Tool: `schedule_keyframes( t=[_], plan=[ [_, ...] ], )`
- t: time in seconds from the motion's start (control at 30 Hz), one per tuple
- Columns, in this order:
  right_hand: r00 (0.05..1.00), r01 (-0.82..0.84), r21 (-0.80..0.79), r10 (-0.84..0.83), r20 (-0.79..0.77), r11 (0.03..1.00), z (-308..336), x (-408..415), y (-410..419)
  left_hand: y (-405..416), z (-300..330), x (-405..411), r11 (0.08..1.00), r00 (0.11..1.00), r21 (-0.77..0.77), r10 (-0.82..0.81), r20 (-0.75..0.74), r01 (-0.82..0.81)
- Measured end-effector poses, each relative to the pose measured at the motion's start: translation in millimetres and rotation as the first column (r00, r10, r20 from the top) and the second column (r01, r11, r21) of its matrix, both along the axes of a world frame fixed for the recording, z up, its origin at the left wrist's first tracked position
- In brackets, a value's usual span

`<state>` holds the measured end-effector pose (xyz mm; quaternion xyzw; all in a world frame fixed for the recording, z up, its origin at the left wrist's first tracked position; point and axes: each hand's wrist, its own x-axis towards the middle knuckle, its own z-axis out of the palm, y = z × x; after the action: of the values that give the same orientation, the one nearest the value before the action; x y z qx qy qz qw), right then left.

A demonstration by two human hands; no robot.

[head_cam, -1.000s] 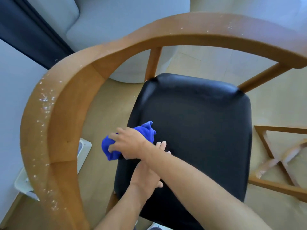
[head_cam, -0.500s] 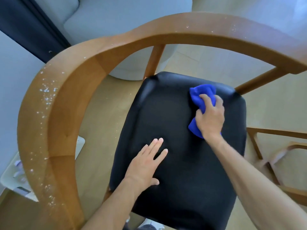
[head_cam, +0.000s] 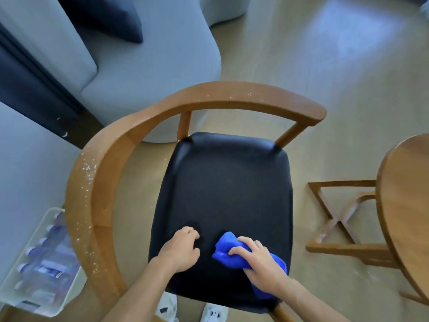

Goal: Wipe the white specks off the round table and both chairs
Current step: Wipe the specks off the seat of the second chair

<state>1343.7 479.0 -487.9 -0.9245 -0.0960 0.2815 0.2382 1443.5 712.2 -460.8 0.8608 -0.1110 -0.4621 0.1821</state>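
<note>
right hand point(head_cam: 260, 263) grips blue cloth point(head_cam: 228, 251) on seat point(head_cam: 222, 182) front | left hand point(head_cam: 180, 249) loosely curled, empty | speckled armrest point(head_cam: 87, 182) curves left, nearer left hand

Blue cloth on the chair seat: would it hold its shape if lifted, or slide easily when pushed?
The blue cloth bunches under the right hand, so it likely droops when lifted. It looks light. Pushed across the smooth black seat, it probably glides.
</note>
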Motion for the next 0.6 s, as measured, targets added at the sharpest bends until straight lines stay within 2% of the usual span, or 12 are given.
schedule_keyframes(
  t=[0.07,0.13,0.23,0.3,0.43,0.5,0.6],
  plan=[
    [0.971,0.240,0.165,-0.239,-0.024,0.957,34.4,8.4,8.5,-7.2,26.2,2.4,0.996,0.996,-0.034,0.085,-0.022,-0.086],
    [0.884,0.440,0.340,-0.467,-0.005,0.831,72.7,15.5,15.4,-18.3,57.8,8.9,0.972,0.978,-0.114,0.199,-0.062,-0.205],
    [0.744,0.609,0.491,-0.664,-0.080,0.623,137.3,23.4,24.6,-34.3,115.2,23.6,0.850,0.903,-0.326,0.336,-0.269,-0.414],
    [0.683,0.650,0.583,-0.710,-0.169,0.487,176.7,26.0,29.3,-42.5,159.7,30.8,0.772,0.880,-0.437,0.331,-0.341,-0.460],
    [0.584,0.688,0.702,-0.715,-0.385,0.184,258.6,17.9,33.3,-46.4,244.4,29.9,0.718,0.901,-0.546,0.362,-0.238,-0.432],
    [0.563,0.680,0.725,-0.710,-0.423,0.107,290.9,6.4,37.1,-42.2,277.4,22.4,0.714,0.900,-0.559,0.407,-0.157,-0.421],
    [0.484,0.687,0.726,-0.747,-0.456,0.002,329.4,-6.3,45.2,-36.6,321.9,9.3,0.702,0.891,-0.585,0.446,-0.083,-0.406]
  ],
)
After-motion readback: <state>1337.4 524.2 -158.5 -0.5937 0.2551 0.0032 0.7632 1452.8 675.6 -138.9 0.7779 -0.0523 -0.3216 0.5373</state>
